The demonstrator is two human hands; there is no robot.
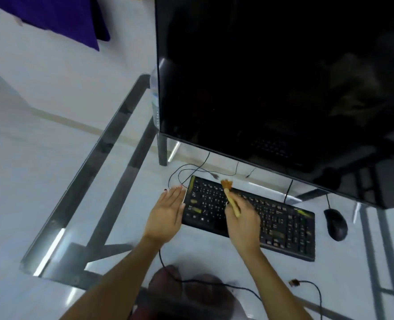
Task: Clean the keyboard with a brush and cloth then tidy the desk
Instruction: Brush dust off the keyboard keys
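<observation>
A black keyboard (281,225) lies on the glass desk (112,181), angled from upper left to lower right. My right hand (243,221) is over the keyboard's left-middle part, shut on a wooden-handled brush (228,192). The brush's bristles touch the top key rows. My left hand (167,213) rests flat with its fingers apart at the keyboard's left edge, holding nothing. No cloth shows in this view.
A large dark monitor (272,88) stands close behind the keyboard. A black mouse (335,224) sits to the right. Thin cables (186,169) loop behind the keyboard and another cable (237,285) trails along the front. A plastic bottle (154,98) stands left of the monitor.
</observation>
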